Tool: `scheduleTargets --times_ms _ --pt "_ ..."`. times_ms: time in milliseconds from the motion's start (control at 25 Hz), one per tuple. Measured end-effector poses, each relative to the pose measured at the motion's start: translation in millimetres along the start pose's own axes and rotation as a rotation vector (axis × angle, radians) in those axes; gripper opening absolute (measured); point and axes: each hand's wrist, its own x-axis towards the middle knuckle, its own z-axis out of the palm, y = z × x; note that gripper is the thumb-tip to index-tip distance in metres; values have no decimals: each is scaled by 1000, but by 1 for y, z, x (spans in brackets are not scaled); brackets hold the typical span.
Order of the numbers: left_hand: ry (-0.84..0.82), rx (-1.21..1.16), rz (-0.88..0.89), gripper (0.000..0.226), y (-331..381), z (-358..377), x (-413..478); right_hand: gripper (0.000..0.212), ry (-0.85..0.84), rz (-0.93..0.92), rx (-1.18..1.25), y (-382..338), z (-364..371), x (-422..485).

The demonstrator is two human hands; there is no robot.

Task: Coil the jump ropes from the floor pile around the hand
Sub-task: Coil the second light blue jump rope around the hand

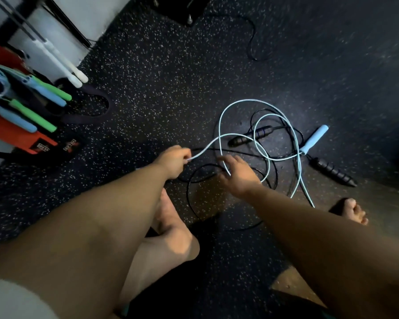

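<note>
Where the speckled rubber floor (171, 77) spreads dark ahead of the person's bare feet, the pile lies just beyond both hands: a light-blue jump rope (251, 100) looped over a black jump rope (332, 172). The left hand (174, 161) has its fingers curled, pinching the blue cord, which leaves the pinch rightward, arcs away from the person and drops back across the right hand (237, 173). That hand is spread and relaxed, gripping nothing; whether the strand touches its fingers is unclear. Being nearer the loose loops, the right hand would likely feed turns onto the left. The blue handle (314, 139) lies farther right, its long axis slanting up and right.
</note>
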Motion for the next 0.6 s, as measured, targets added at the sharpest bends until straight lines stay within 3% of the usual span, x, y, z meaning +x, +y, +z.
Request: scheduleTargets --times_ms 200,280,400,600 --pt "-59 -312 145 21 73 -41 -55 80 44 -41 -232 -8 -45 -25" --pt "-80 -363 202 27 99 -62 -80 67 107 -49 -227 -4 -61 -45" --pt "-79 -446 252 30 133 -85 -117 25 186 -101 -176 3 -88 -84" --pt "-178 -522 255 22 185 -115 -179 35 344 -195 105 -3 -161 -162"
